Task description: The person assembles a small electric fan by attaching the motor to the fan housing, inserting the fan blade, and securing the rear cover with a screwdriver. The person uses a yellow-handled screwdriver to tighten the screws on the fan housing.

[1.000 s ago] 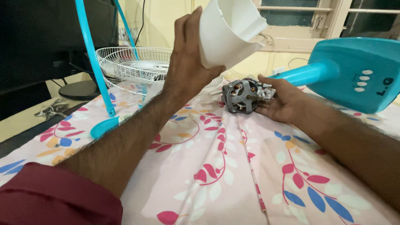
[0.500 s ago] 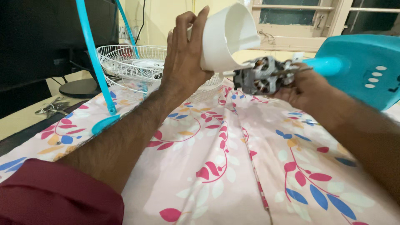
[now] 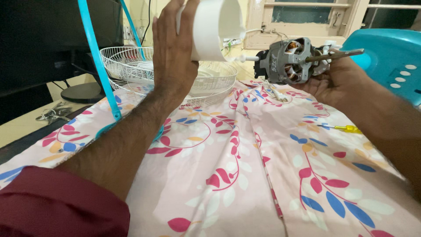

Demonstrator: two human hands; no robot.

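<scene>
**Housing and motor held apart above the flowered cloth**

The left hand is raised, its fingers wrapped round the outside of a white plastic housing, a cup-shaped shell whose open mouth faces right; what lies inside it cannot be seen. Just right of those fingers, not touching the shell, the right hand cradles a grey fan motor from below, fingers curled under it, copper windings showing and its steel shaft pointing right. Behind and below the left fingers sits a white wire fan guard, bowl-like, on the floral cloth. A yellow-handled screwdriver lies below the right hand. A teal fan base stands behind it.
</scene>
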